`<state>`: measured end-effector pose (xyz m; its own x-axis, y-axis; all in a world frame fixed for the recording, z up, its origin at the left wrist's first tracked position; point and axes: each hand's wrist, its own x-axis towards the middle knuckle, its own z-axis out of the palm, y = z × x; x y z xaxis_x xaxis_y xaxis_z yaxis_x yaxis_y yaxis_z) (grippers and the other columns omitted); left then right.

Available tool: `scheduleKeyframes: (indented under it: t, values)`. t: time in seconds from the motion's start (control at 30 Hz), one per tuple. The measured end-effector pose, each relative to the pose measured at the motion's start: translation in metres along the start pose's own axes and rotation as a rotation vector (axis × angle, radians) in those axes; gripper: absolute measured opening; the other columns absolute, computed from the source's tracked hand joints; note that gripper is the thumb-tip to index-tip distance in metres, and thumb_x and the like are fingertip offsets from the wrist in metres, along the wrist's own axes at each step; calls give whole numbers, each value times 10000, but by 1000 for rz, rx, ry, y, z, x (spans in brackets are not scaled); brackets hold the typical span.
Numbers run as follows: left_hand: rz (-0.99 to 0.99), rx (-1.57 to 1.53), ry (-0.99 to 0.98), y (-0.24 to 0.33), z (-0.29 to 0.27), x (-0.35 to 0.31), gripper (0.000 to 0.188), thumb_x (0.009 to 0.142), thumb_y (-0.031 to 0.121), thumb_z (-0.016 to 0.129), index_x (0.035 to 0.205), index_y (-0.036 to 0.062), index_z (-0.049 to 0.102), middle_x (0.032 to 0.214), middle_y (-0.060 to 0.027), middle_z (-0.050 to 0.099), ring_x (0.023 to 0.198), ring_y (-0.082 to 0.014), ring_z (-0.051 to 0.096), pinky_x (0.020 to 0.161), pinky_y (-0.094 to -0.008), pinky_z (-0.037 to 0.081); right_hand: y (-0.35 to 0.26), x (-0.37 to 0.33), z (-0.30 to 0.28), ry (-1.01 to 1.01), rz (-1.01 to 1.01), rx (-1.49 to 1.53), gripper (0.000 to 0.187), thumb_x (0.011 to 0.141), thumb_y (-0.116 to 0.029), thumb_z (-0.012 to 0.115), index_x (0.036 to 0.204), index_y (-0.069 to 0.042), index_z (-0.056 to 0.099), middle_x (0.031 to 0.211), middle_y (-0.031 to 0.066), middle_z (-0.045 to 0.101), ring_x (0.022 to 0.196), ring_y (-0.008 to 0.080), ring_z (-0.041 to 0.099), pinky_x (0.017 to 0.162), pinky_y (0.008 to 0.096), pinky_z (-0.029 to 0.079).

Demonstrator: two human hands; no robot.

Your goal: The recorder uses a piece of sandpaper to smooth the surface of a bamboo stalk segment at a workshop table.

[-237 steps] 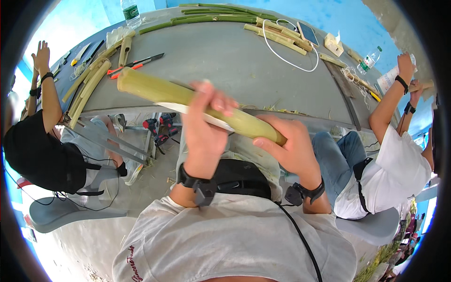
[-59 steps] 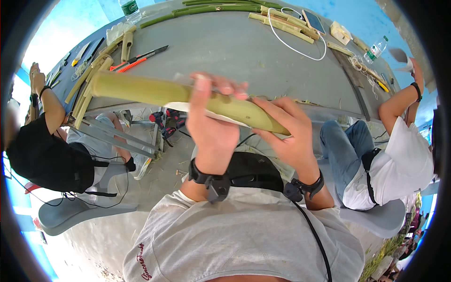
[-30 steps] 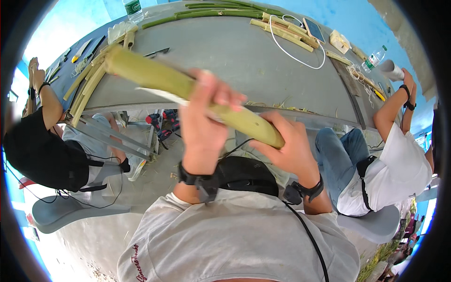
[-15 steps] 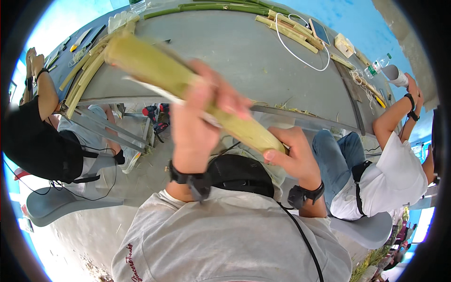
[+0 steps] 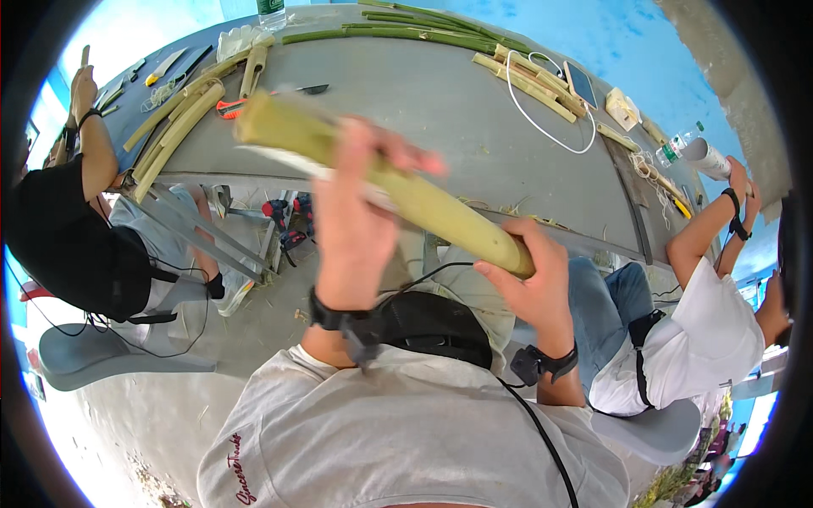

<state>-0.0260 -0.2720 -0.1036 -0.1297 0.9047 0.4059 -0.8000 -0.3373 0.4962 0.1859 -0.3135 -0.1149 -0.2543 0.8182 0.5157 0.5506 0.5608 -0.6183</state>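
A thick yellow-green bamboo tube [image 5: 453,222] is held slantwise in front of me, its far end up to the left. My left hand [image 5: 356,224] is blurred by motion and wraps round the tube's middle. A white sheet or strip [image 5: 284,161], possibly sandpaper, lies along the tube's underside beneath that hand. My right hand [image 5: 542,271] grips the near right end, thumb on one side and fingers on the other. Beyond the tube's far end, a utility knife [image 5: 230,109] with an orange handle lies on the table, partly hidden by the tube.
The grey table [image 5: 406,93] holds split bamboo pieces [image 5: 182,127] at left, green bamboo stalks [image 5: 398,34] at the back, and cut bamboo [image 5: 529,85] beside a white cable [image 5: 517,93] and phone [image 5: 580,85]. Co-workers sit at left [image 5: 76,237] and right [image 5: 686,339].
The bamboo tube and both hands sit slightly farther right and lower in view. The orange utility knife now shows beyond the tube. My left hand stays blurred round the tube.
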Motion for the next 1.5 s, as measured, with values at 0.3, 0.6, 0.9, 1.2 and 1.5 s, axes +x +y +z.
scheduleKeyframes:
  t: [0.3,0.6,0.9,1.2,1.5]
  values:
    - [-66,-25,83,-31,10,-15,275,975,366,547,894,109,487,731,-53,547,707,-250,628,791,-465,526,-5,8,22,9,49,-59,367,685,-202,828,913,-74,571,772,89,641,658,268,623,596,316,481]
    - [185,-185,132,30,-16,8,251,973,352,555,918,114,498,719,-16,515,690,-194,571,757,-438,516,6,-4,-2,14,39,-115,389,671,-198,836,931,-81,571,787,93,650,674,283,634,607,322,489]
    - [-92,64,-117,-27,0,-9,416,907,408,611,1076,53,474,831,-135,599,893,-328,640,845,-505,502,4,0,-1,-96,72,135,339,742,-177,756,1010,-41,598,821,119,639,721,314,619,659,332,482]
    - [240,-156,-201,30,-15,13,1017,778,813,458,1385,8,318,1298,-201,495,1199,-360,463,1119,-563,215,11,-3,-19,-58,-65,3,434,671,-110,792,1080,-36,666,836,84,599,744,239,582,689,300,467]
    - [-18,-171,-240,-42,12,-10,302,954,394,545,847,128,453,633,18,402,584,-157,442,649,-341,411,-5,7,10,67,-94,-2,481,631,-142,837,1083,-71,690,825,59,583,680,215,572,613,294,469]
